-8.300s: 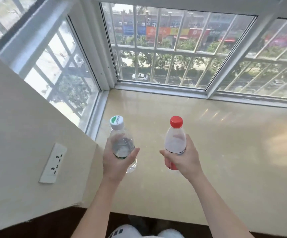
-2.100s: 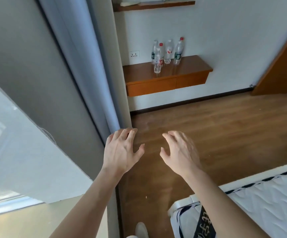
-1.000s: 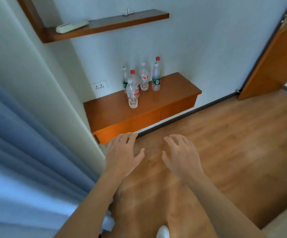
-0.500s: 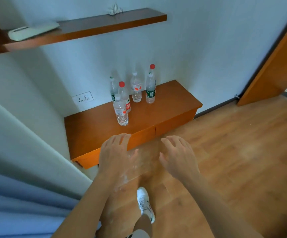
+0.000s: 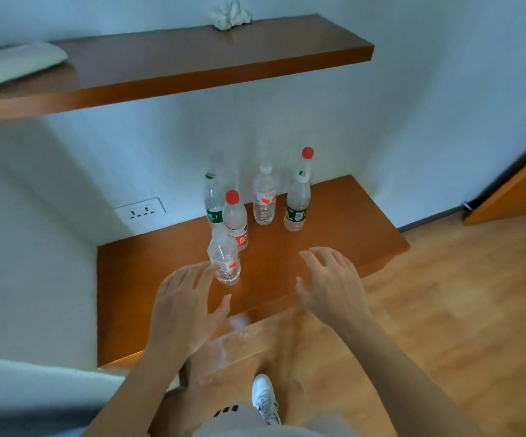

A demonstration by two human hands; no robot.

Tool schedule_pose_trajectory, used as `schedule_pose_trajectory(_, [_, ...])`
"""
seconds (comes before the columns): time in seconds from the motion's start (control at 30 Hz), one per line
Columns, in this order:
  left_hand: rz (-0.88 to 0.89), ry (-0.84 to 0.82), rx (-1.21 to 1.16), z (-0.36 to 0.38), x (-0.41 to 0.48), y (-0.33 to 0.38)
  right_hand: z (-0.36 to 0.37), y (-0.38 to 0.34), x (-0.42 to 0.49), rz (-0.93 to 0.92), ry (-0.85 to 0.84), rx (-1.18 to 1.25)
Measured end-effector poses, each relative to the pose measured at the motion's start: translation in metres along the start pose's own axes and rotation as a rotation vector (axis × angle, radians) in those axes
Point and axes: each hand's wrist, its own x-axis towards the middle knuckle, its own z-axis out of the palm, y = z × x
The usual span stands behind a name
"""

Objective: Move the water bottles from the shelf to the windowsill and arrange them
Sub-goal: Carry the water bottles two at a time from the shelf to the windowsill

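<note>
I hold my left hand (image 5: 186, 307) and right hand (image 5: 331, 288) open and empty over the low wooden shelf (image 5: 334, 234). Six water bottles (image 5: 265, 200) stand on it, the nearest bottle (image 5: 224, 263) just beside my left fingertips.

We see a low wooden shelf (image 5: 334, 222) on the wall. Six water bottles stand up on it. The nearest bottle (image 5: 224, 263) is clear, with a bit of red on its label. Just behind it stands a red-capped bottle (image 5: 236, 220), and behind that a green-label bottle (image 5: 213, 201) near the wall. To the right stands a red-and-white-label bottle (image 5: 265, 198). Further right is a second green-label bottle (image 5: 296, 206), with a tall red-capped bottle (image 5: 307, 157) right behind it. Above, a high wooden shelf (image 5: 192, 64) holds a crumpled white thing (image 5: 230, 14) and a flat white thing (image 5: 12, 64), too blurry to name. Below, a white shoe (image 5: 265, 398) stands on the wooden floor (image 5: 444, 310).
</note>
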Motion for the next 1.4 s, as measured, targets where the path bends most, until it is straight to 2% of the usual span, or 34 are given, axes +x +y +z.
schedule_pose_trajectory(0.33, [-0.236, -0.081, -0.032, 0.044, 0.039, -0.031, 0.049, -0.001, 0.087, -0.094, -0.147, 0.086])
schedule_pose_trajectory(0.43, [-0.358, -0.121, -0.065, 0.066, 0.051, -0.033, 0.070, -0.001, 0.118, -0.096, -0.202, 0.208])
schedule_pose_trajectory(0.63, [-0.518, -0.172, -0.293, 0.105, 0.079, -0.032, 0.127, -0.006, 0.173, 0.029, -0.397, 0.553])
schedule_pose_trajectory(0.8, [-0.603, -0.175, -0.664, 0.127, 0.096, -0.016, 0.152, -0.018, 0.201, 0.007, -0.483, 0.733])
schedule_pose_trajectory(0.87, [-0.670, -0.158, -0.810, 0.131, 0.100, -0.009, 0.159, -0.022, 0.209, -0.004, -0.487, 0.800])
schedule_pose_trajectory(0.97, [-0.706, -0.120, -0.906, 0.136, 0.101, -0.004, 0.166, -0.027, 0.217, -0.003, -0.481, 0.868])
schedule_pose_trajectory(1.17, [-0.768, -0.046, -0.893, 0.140, 0.105, -0.003, 0.170, -0.037, 0.222, -0.078, -0.426, 0.884])
schedule_pose_trajectory(1.3, [-0.857, 0.008, -0.877, 0.136, 0.110, -0.001, 0.169, -0.039, 0.219, -0.063, -0.415, 0.877])
schedule_pose_trajectory(1.4, [-0.858, 0.061, -0.877, 0.127, 0.110, -0.003, 0.159, -0.040, 0.216, -0.065, -0.413, 0.849])
